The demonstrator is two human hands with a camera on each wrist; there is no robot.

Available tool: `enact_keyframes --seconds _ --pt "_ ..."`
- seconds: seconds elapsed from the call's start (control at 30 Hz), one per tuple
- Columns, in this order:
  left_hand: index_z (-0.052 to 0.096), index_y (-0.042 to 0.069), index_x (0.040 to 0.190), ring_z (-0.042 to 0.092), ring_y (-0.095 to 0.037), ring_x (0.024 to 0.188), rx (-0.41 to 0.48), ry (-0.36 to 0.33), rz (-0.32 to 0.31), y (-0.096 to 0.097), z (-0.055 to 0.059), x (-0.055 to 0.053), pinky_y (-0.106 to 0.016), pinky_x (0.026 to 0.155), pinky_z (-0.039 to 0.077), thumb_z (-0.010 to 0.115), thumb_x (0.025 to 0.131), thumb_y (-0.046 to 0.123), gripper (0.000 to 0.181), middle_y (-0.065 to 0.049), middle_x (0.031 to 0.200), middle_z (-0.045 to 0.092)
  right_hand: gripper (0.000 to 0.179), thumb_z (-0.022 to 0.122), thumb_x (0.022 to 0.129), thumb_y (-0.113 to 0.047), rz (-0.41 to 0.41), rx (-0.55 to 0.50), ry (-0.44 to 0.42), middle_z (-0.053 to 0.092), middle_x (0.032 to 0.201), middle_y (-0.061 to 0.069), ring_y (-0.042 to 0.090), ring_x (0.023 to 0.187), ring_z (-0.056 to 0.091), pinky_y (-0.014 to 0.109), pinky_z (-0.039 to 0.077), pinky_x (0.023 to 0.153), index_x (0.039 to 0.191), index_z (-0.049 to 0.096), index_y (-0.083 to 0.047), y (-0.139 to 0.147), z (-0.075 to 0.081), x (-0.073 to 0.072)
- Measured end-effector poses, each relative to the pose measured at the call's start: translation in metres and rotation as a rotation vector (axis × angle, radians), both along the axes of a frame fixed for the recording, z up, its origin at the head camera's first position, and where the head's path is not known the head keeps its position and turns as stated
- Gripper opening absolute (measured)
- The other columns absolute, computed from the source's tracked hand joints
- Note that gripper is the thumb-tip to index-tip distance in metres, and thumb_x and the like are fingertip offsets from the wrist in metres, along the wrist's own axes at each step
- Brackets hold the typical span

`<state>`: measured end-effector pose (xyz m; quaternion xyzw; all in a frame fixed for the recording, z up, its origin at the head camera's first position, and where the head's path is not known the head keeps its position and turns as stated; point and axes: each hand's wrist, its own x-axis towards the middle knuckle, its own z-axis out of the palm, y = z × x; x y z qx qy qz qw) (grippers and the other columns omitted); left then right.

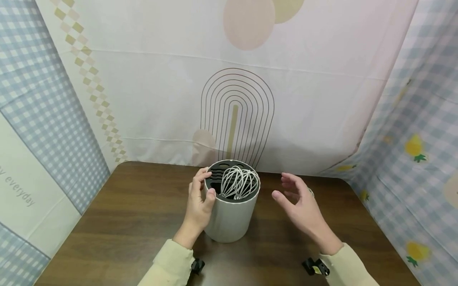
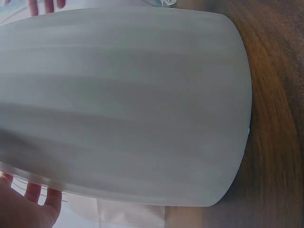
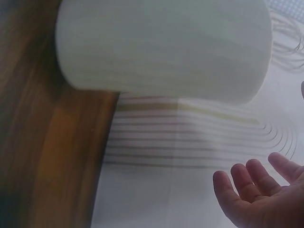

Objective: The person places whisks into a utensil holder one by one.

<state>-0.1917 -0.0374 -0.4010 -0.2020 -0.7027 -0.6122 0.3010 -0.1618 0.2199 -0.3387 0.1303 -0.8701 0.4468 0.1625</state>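
A white cylindrical utensil holder (image 1: 230, 220) with a dark slotted insert stands upright on the wooden table. Two white wire whisk heads (image 1: 239, 182) stick up from the right side of its top. At the holder's left rim, my left hand (image 1: 198, 194) grips it, thumb toward the front and fingers farther back. The left wrist view is mostly filled by the holder's smooth wall (image 2: 123, 104). To the right of the holder, my right hand (image 1: 298, 202) is held apart from it, fingers loosely bent with nothing in them. In the right wrist view its fingers (image 3: 259, 178) spread below the holder.
The brown wooden table (image 1: 143, 222) has rounded back corners. A pale printed cloth (image 1: 161, 99) hangs right behind it, and blue checked cloths flank it at left and right. Each wrist carries a small black device (image 1: 315, 267) near the sleeve.
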Motion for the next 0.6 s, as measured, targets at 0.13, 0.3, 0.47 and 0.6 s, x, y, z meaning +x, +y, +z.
enact_keyframes --seconds 0.13,0.3,0.47,0.6 --pt "0.047 -0.010 0.123 0.039 -0.045 0.114 -0.007 0.001 -0.005 -0.001 0.000 0.000 -0.048 0.093 0.032 0.049 0.084 0.012 0.046 -0.030 0.139 0.042 0.056 0.071 0.087 -0.018 -0.030 0.028 -0.005 0.053 0.128 0.010 0.024 0.114 0.053 0.045 0.045 0.092 0.136 0.047 -0.007 0.021 -0.023 -0.010" --pt "0.046 -0.010 0.124 0.039 -0.045 0.114 -0.008 0.000 -0.008 -0.002 -0.001 0.000 -0.047 0.093 0.032 0.049 0.084 0.012 0.046 -0.030 0.139 0.041 0.057 0.070 0.088 -0.027 -0.065 0.063 -0.024 0.053 0.129 0.004 0.021 0.115 0.052 0.036 0.046 0.091 0.138 0.046 -0.013 0.040 -0.044 -0.017" --pt "0.047 -0.010 0.124 0.039 -0.044 0.115 -0.004 0.011 -0.009 -0.002 -0.001 -0.001 -0.047 0.093 0.032 0.049 0.084 0.012 0.045 -0.030 0.139 0.042 0.059 0.069 0.088 -0.033 -0.092 0.086 -0.056 0.052 0.130 0.003 0.020 0.114 0.052 0.034 0.046 0.090 0.139 0.044 -0.014 0.049 -0.053 -0.016" --pt "0.047 -0.010 0.123 0.039 -0.043 0.115 -0.002 0.011 -0.009 -0.001 0.000 -0.002 -0.046 0.093 0.032 0.049 0.083 0.011 0.045 -0.030 0.138 0.042 0.060 0.067 0.089 -0.034 -0.113 0.094 -0.091 0.052 0.131 0.006 0.023 0.115 0.051 0.037 0.046 0.090 0.139 0.043 -0.011 0.057 -0.061 -0.014"
